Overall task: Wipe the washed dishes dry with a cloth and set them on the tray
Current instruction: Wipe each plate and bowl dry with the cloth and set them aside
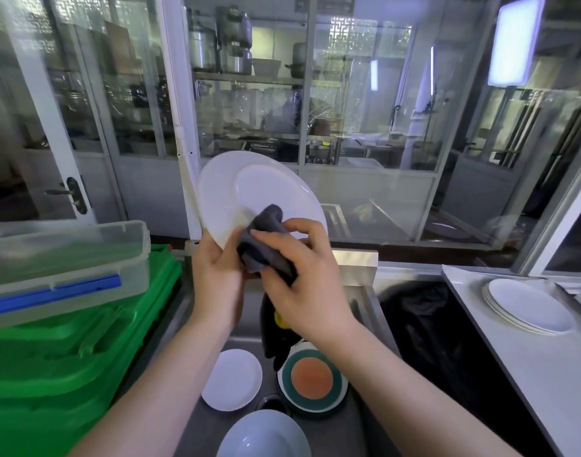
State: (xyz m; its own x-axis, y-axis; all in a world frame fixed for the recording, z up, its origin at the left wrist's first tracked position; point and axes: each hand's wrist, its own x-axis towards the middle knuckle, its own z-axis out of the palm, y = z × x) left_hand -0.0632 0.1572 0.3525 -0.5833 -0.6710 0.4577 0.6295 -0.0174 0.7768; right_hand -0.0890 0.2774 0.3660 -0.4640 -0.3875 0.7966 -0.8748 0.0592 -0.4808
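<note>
Plate-drying is under way over the steel sink (246,311): a large round white ceramic plate (249,192) is held up on edge, tilted, its face turned toward the person, in front of the glass partition (365,127). The left hand (216,278) grips the plate's lower rim, thumb curled over the front edge. The right hand (302,282) has its fingers curled round a bunched dark grey cloth (266,242), which is pressed against the lower part of the plate's face, just beside the left thumb.

Down in the sink lie more dishes: a small plain white plate (232,379), just beside it a plate with an orange centre and dark green ring (312,379), and nearer the person a pale blue bowl (264,437). Something black with a bit of yellow (279,319) lies in the sink under the right wrist; I cannot tell what it is.

To the right, on a white tray-like surface (529,357), sits a short stack of white plates (526,306), well apart from the plate in hand. Between that surface and the sink hangs a black bag (421,321). To the left, a clear plastic lidded box with a blue clip (65,258) rests on top of green plastic crates (68,374).
</note>
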